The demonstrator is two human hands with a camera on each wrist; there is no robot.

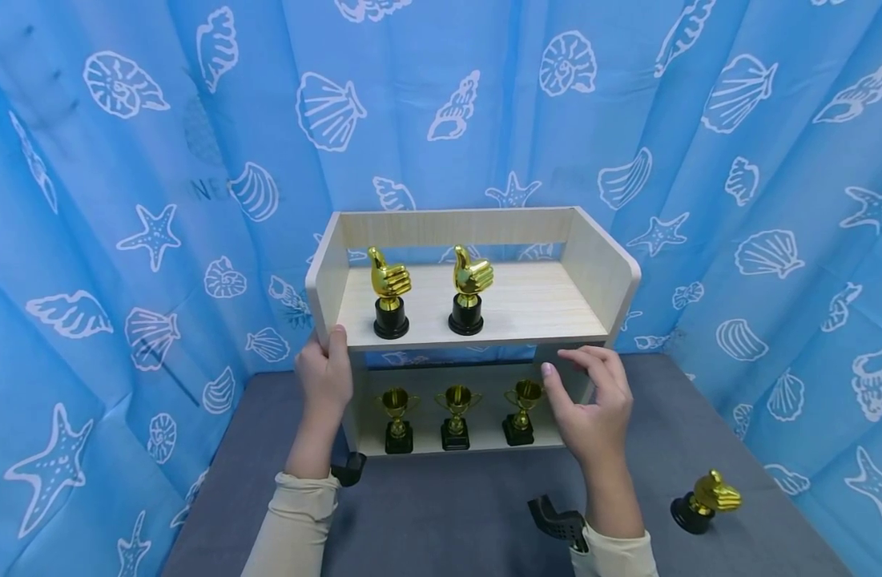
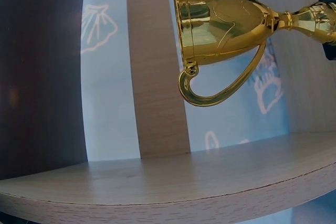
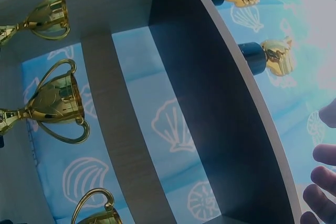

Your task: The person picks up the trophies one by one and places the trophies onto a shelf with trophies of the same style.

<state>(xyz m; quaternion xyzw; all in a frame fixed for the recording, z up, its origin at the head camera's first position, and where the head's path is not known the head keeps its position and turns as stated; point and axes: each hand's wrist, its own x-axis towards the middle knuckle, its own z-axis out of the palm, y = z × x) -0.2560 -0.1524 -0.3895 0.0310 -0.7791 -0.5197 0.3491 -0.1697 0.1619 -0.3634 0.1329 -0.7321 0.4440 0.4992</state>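
A pale two-tier wooden shelf point(image 1: 527, 300) stands on the table. My left hand point(image 1: 327, 373) grips its left side panel, thumb on the front edge. In front of the shelf's right half is my right hand point(image 1: 592, 401), fingers spread and relaxed with nothing in them. Two gold thumbs-up trophies on black bases, a left one point(image 1: 391, 300) and a right one point(image 1: 467, 296), stand on the upper tier. Below are three gold cup trophies: left point(image 1: 397, 421), middle point(image 1: 456, 417) and right point(image 1: 520, 413), the last nearest my right hand. The left wrist view shows one cup point(image 2: 220, 24) up close.
A third thumbs-up trophy point(image 1: 703, 503) is on the grey table point(image 1: 441, 513) at the right, beyond my right forearm. Behind the shelf hangs a blue curtain point(image 1: 441, 104) with white shell prints. Dark wrist mounts point(image 1: 556, 521) show near both sleeves.
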